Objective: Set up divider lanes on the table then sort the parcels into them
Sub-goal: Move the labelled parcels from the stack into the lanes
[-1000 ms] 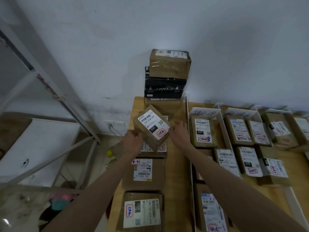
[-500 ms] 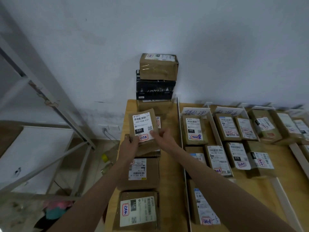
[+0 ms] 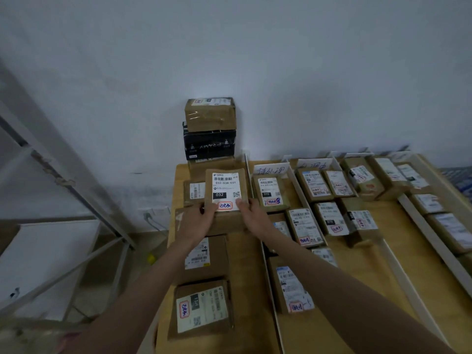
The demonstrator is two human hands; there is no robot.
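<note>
You hold the 032 parcel (image 3: 226,192) by its near edge, left hand (image 3: 201,221) at its near-left corner and right hand (image 3: 251,217) at its near-right corner, fingers of both grasping it with the thumbs on the label. A second ago the parcel was tilted and raised in front of you; it is now squared up, label facing you and reading upright, and lowered toward the leftmost lane of the worktop (image 3: 252,277), at 12 o'clock from your hands. Whether it already rests on the brown parcel (image 3: 229,222) beneath it cannot be told. The white divider (image 3: 249,175) stands just beside it at 3 o'clock. The stack of boxes (image 3: 210,129) against the wall stands at 12 o'clock beyond it. Judged from this, the parcel is being placed, and release is the remaining action for this item. Lanes at 2 to 3 o'clock already hold labelled parcels.
</note>
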